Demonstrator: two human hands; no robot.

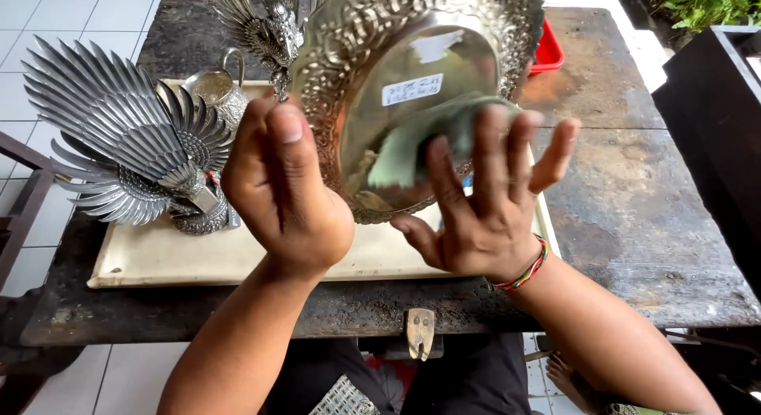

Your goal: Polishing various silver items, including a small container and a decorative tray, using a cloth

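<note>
We grip the tilted silver tray's (412, 66) embossed rim in our closed left hand (281, 185), while our open right hand (483, 201) presses a green cloth (444, 133) flat against its face.

a worn dark wooden table (626, 193) stands on pale floor tiles (55, 19) in daylight, green plants (705, 3) beside a dark cabinet (713, 106).

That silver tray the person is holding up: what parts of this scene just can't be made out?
- Tray: its top is cut off by the head view's upper edge.
- Cloth: blurred, and partly covered by the right hand.
- Left hand: its fingertips are hidden behind the tray's rim.
- Sticker on the tray: too small to read.
- Red container: mostly hidden behind the tray.
- Bird figure: its top is cut off by the edge.
</note>
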